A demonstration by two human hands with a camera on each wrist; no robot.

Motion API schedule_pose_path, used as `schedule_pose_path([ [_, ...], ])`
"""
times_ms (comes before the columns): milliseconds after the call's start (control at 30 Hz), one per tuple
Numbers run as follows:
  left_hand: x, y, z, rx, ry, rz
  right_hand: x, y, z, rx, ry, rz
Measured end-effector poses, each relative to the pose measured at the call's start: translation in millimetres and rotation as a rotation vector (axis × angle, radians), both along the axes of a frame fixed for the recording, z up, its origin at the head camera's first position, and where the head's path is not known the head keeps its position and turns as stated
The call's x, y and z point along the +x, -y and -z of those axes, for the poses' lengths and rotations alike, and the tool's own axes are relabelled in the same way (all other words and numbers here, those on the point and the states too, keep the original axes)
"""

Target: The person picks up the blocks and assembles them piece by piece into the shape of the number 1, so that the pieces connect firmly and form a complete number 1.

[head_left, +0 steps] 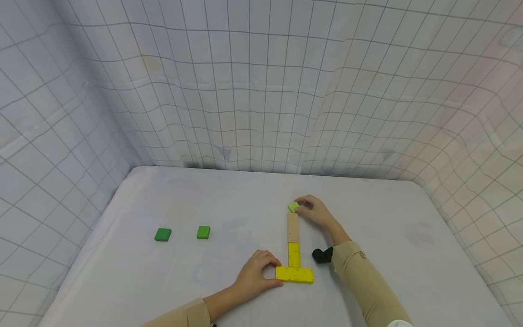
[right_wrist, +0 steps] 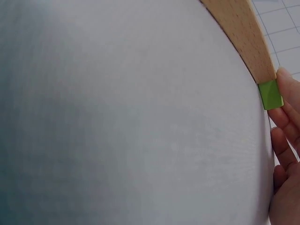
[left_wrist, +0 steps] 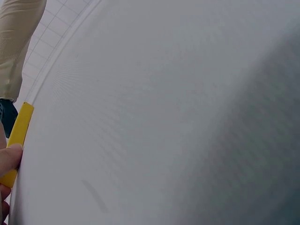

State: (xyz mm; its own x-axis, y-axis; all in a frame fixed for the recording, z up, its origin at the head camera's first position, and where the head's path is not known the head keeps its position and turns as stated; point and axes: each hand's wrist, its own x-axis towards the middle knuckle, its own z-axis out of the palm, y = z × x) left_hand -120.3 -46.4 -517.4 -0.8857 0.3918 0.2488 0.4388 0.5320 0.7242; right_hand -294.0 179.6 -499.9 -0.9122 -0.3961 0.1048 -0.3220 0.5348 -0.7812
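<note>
My left hand [head_left: 255, 276] grips the left end of a long yellow block [head_left: 295, 274], thumb along its near side and fingers at its far corner. The left wrist view shows the thumb [left_wrist: 10, 157] pressed to that block. From its middle a shorter yellow block [head_left: 294, 255] runs away from me, followed by a plain wooden block [head_left: 293, 228], all in one line. At the far end my right hand [head_left: 315, 211] pinches a small light green block [head_left: 293, 207]. In the right wrist view this green block [right_wrist: 270, 95] sits right at the end of the wooden block [right_wrist: 246, 37].
Two small green blocks lie on the left of the white-covered table [head_left: 171, 277]: a darker one [head_left: 163, 235] and a brighter one [head_left: 203, 232]. A black wrist device [head_left: 323, 255] sits by the right sleeve. Gridded white cloth [head_left: 249, 91] hangs round the back and sides.
</note>
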Motion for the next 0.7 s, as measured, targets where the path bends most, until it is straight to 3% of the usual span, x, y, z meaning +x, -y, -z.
schedule_pose_path([
  [300, 0.8, -0.5, -0.7, 0.013, -0.028, 0.000, 0.2, -0.5, 0.1, -0.018, 0.011, 0.007],
  [600, 1.3, -0.6, -1.1, 0.015, 0.002, 0.003, -1.8, -1.9, 2.7, -0.045, 0.005, -0.003],
  [700, 1.9, 0.2, -1.8, 0.052, 0.023, 0.013, -2.8, -2.0, 4.5, -0.045, 0.002, -0.003],
])
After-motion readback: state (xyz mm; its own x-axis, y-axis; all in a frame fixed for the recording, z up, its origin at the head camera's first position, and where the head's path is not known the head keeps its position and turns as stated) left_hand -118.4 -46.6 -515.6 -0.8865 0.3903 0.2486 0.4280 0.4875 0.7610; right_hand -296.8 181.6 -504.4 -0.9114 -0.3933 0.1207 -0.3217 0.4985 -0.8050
